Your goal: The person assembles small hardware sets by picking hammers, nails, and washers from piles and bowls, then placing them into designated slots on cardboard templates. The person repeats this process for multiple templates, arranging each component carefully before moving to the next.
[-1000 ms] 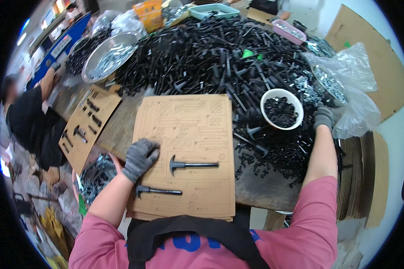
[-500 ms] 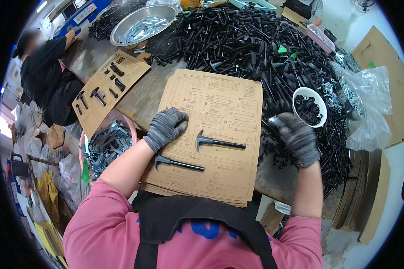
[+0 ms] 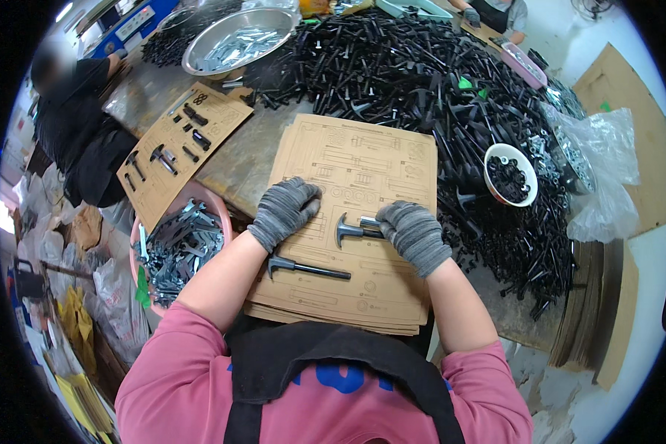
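A printed brown cardboard sheet point(image 3: 325, 296) with line drawings of hardware lies on a stack before me. My left hand point(image 3: 283, 212), in a grey glove, rests on its left side with the fingers extended. The gloved right hand point(image 3: 414, 235) is over the sheet's right half, closed on a short silver metal tube point(image 3: 369, 221). Just below the tube is a black hammer-shaped part point(image 3: 346, 231) with a curved head; my right hand hides its far end. A second such part point(image 3: 311, 269) lies lower on the sheet, untouched.
A large heap of black metal parts point(image 3: 392, 66) spreads across the table. A white bowl point(image 3: 489, 172) of black nuts sits on it at right. Left are another laid-out cardboard point(image 3: 163, 189), a pink basket point(image 3: 226, 214) of wrenches, a steel basin point(image 3: 192, 63) and a person point(image 3: 81, 133).
My right hand has moved left from the heap onto the cardboard, bringing the silver tube above the upper hammer-shaped part. The left hand stays on the sheet.
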